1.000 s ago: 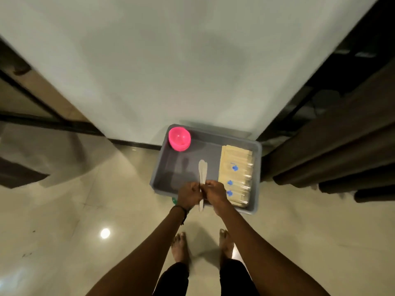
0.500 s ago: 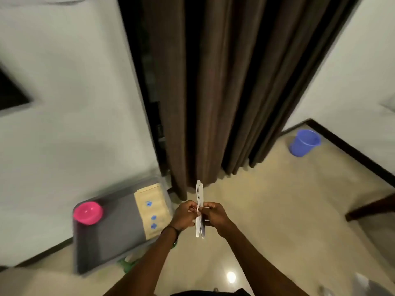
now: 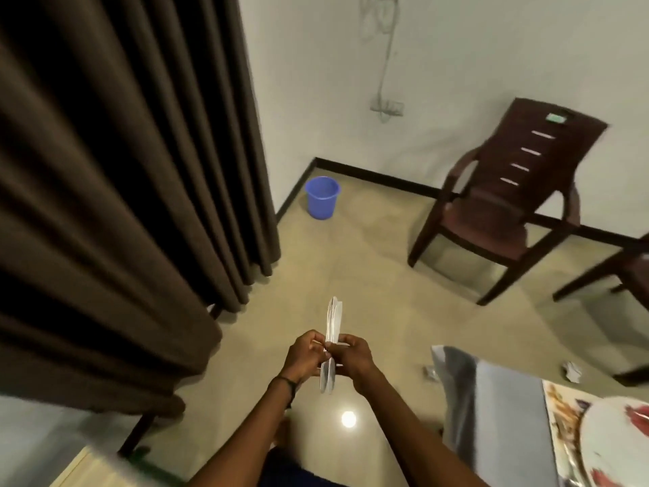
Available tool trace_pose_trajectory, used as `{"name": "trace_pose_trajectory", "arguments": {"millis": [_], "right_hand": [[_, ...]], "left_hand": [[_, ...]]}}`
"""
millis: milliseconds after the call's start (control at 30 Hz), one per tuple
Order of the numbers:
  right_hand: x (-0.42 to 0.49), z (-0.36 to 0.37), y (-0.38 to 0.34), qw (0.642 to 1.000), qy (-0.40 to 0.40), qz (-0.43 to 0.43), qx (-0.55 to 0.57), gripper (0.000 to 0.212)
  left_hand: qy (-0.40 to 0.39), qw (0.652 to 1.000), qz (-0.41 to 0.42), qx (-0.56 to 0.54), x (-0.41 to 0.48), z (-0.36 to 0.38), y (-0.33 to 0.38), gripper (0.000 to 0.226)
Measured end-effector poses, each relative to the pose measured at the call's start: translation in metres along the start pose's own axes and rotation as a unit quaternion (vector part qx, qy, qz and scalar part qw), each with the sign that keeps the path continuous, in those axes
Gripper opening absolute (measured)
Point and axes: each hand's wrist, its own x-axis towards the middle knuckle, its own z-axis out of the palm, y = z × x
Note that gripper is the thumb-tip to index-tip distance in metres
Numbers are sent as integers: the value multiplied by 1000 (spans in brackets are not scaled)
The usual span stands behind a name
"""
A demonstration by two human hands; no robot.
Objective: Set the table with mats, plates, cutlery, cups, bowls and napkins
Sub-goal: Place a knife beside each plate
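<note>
Cutlery [image 3: 333, 319], kind blurred, pinched upright in grip of left hand [image 3: 305, 356] and right hand [image 3: 355, 356].

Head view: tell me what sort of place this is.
Probably a dining room in a home or guesthouse: a brown armchair stands by the wall, a long dark curtain hangs at left, and a cloth-covered table with a plate shows at lower right.

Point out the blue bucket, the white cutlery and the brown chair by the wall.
blue bucket [image 3: 320, 205]: head view, on its outer wall.
white cutlery [image 3: 333, 321]: head view, on the upper ends of the bundle.
brown chair [image 3: 491, 219]: head view, on its seat.
</note>
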Motion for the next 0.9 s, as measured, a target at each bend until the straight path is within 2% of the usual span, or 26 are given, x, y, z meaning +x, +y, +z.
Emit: {"name": "trace_pose_trajectory", "arguments": {"millis": [267, 500, 733, 900], "right_hand": [[63, -74, -60, 984, 154, -18, 89, 12], [92, -135, -116, 947, 270, -37, 169, 10], [133, -212, -141, 911, 348, -42, 219, 10], [177, -289, -168, 895, 362, -57, 256, 12]], "left_hand": [[-132, 989, 32, 57, 111, 65, 77, 20], [-238, 964, 51, 106, 183, 126, 157, 20], [-306, 938, 54, 154, 249, 205, 205, 19], [-339, 921, 64, 179, 301, 279, 251, 14]]}}
